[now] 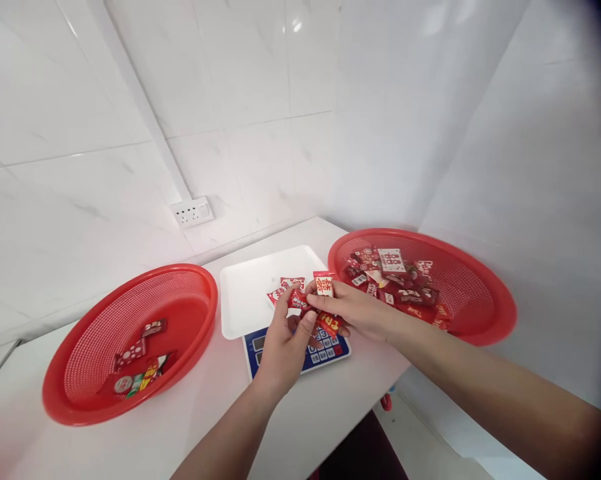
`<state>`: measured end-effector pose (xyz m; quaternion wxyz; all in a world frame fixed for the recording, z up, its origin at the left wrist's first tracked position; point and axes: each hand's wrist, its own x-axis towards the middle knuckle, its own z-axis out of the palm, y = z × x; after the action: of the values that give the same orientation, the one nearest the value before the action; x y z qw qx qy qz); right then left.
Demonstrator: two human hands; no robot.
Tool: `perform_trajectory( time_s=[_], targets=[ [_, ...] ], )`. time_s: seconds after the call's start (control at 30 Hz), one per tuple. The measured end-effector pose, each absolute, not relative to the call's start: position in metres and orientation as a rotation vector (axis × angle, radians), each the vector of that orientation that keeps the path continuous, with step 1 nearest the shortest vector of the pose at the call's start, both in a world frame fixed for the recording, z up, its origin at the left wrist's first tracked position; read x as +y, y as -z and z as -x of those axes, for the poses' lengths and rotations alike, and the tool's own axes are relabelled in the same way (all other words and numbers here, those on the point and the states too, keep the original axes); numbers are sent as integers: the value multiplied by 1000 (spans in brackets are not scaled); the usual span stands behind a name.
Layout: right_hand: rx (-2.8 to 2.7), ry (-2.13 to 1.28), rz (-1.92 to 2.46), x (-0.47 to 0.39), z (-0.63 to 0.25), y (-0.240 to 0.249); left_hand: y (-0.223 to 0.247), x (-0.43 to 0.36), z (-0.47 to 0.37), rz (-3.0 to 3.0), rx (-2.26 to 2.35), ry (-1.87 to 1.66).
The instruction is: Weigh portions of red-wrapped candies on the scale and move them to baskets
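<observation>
Both my hands meet over the front of a digital scale with a white tray and a blue keypad panel. My left hand is closed around several small red wrapped candies. My right hand also grips wrapped candies, among them a white-and-red one standing upright and a red-and-yellow one lower down. Fingers of the two hands touch or nearly touch, so which hand bears some of the candies is unclear. Part of the keypad is hidden beneath the hands.
On the right stands a red mesh basket holding many wrapped candies. Another red basket at the left has several candies in it. Behind the white table is a tiled wall with a power socket.
</observation>
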<state>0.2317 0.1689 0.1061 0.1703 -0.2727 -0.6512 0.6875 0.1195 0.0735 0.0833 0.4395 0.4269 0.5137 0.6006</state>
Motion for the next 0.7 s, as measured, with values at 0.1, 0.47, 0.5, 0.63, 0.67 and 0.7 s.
perform_trajectory(
  time_s=[0.1, 0.47, 0.5, 0.63, 0.67, 0.7],
  targets=[
    [-1826, -2014, 748, 169, -221, -100, -80, 69, -108, -986, 1316, -1583],
    [-1948, -2042, 890, 189, -201, -101, -70, 58, -76, -539, 1068, -1718],
    [-1964, -2001, 916, 192, -199, -102, -71, 57, -74, -509, 1061, -1725],
    [-2089, -1727, 1034, 210, -193, -102, -79, 54, -68, -333, 1010, -1702],
    [-2106, -1667, 1072, 215, -192, -101, -80, 53, -67, -299, 998, -1695],
    [-2113, -1622, 1107, 219, -192, -99, -81, 53, -66, -273, 987, -1690]
  ],
)
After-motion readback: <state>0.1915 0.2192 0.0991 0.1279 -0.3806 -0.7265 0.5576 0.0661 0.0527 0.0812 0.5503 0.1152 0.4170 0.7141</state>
